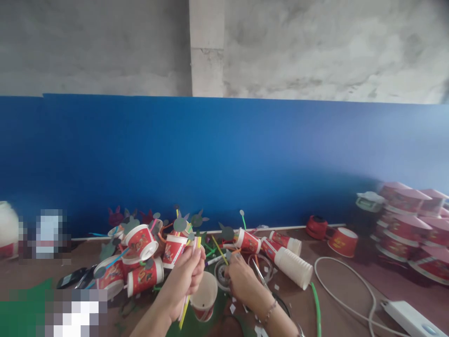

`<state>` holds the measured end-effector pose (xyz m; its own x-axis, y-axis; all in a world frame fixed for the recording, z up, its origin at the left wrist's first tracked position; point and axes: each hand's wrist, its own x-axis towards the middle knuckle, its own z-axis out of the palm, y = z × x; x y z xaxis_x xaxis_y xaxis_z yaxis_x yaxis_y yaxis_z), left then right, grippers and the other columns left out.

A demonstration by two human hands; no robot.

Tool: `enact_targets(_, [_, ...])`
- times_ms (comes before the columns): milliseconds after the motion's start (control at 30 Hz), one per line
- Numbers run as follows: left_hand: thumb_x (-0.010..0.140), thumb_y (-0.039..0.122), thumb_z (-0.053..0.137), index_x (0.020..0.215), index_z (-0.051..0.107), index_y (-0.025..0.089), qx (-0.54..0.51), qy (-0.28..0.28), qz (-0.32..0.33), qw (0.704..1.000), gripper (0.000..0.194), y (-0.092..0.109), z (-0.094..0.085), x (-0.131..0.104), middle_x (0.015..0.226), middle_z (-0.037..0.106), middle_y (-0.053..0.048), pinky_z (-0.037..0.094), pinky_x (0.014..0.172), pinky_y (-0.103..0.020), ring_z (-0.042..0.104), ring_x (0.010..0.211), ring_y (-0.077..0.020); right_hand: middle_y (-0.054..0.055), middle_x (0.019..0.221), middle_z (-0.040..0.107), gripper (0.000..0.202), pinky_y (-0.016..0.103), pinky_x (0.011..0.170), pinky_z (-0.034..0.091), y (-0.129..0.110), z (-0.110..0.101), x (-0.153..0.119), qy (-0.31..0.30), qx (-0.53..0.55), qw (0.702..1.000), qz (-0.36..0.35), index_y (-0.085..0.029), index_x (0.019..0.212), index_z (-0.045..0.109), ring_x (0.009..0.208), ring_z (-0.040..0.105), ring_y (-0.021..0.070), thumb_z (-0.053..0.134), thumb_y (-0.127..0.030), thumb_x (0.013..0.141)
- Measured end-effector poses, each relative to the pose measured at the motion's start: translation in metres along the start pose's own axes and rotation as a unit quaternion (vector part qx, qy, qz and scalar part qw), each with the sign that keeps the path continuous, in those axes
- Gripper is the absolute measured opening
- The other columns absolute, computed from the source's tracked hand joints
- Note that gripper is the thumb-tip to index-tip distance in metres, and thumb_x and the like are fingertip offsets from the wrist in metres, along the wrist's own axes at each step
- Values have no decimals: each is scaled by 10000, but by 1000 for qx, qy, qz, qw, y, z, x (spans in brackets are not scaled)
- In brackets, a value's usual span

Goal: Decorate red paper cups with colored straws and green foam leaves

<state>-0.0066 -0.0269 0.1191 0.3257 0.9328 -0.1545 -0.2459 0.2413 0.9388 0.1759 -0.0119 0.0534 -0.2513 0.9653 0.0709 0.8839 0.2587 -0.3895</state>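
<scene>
Straws (182,319), yellow and pink, run through your left hand (192,270), whose fingers are clenched around them above the tabletop (336,299). Just below that hand stands a paper cup (204,291), its open mouth upward and its pale inside showing. Your right hand (242,277) reaches down beside a tape roll (221,275), fingers curled; you cannot tell whether they grip anything. To the right, a column of nested cups (293,267) lies on its side, one inside another. Left of your hands, red printed cups (144,277) lie heaped among coloured straws and grey cutouts (180,225). At far right, blurred red tubs (407,229) are stacked under pink tops.
</scene>
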Motion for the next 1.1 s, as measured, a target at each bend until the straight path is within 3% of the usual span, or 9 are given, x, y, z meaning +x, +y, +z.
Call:
enact_targets(133, [800,585,531,793,469,192,53,40,39,997,399,-2,1,-1,550,244,111,88,396,-143,150,423,-33,133,939,610,136,356,877,388,1,-10,8,32,133,991,-15,-113,729,658,975,535,271,555,-58,660])
enact_targets(267, [846,507,518,797,541,182,133,59,123,982,329,-6,-1,0,581,353,70,328,484,-160,359,512,-74,32,824,613,150,247,672,433,-10,-37,5,12,246,968,-36,-155,787,642,722,551,149,505,-217,796])
enact_targets(333, [855,466,527,893,586,185,172,57,171,968,290,-9,-2,1,720,519,9,438,683,-209,508,700,-127,9,732,599,203,226,590,404,-20,-50,-1,-37,430,901,-42,-151,825,644,615,508,118,503,-297,821])
enact_targets(400, [856,439,536,1032,585,194,197,43,205,958,305,-9,-1,2,965,602,-52,412,899,-269,541,968,-193,-6,680,590,199,219,583,395,-28,-58,-7,-57,537,841,-34,-155,821,649,578,482,103,560,-330,789])
enact_targets(500, [862,425,530,1176,532,201,215,8,215,953,386,-9,2,2,1189,573,-87,338,1023,-325,458,1192,-242,1,681,608,166,228,615,410,-35,-60,-13,-61,600,798,-16,-165,797,658,594,498,110,623,-317,740])
enact_targets(600, [875,419,511,1211,519,179,221,-39,194,955,413,-8,5,1,1188,583,-101,355,1010,-351,503,1141,-246,8,700,601,134,236,632,432,-39,-57,-16,-58,628,776,-6,-174,774,650,640,530,126,617,-301,746])
enact_targets(733, [889,426,485,1200,527,164,189,-76,186,961,409,-11,7,1,964,644,-71,461,823,-315,585,879,-200,7,715,567,100,258,635,463,-44,-57,-20,-69,661,747,10,-183,743,621,676,533,143,561,-260,764])
enact_targets(900, [885,409,505,1170,539,185,217,-48,205,953,364,-11,8,-2,921,632,-44,444,800,-282,566,857,-182,9,787,591,134,242,707,439,-49,-59,-25,-40,660,750,5,-193,807,638,753,541,147,514,-196,755])
enact_targets(1100, [892,401,491,1143,529,195,212,-47,201,955,327,-9,11,-5,960,639,-46,449,771,-277,573,816,-173,-7,773,553,153,240,730,401,-44,-54,-26,-21,590,807,-14,-193,814,595,753,494,139,450,-230,781])
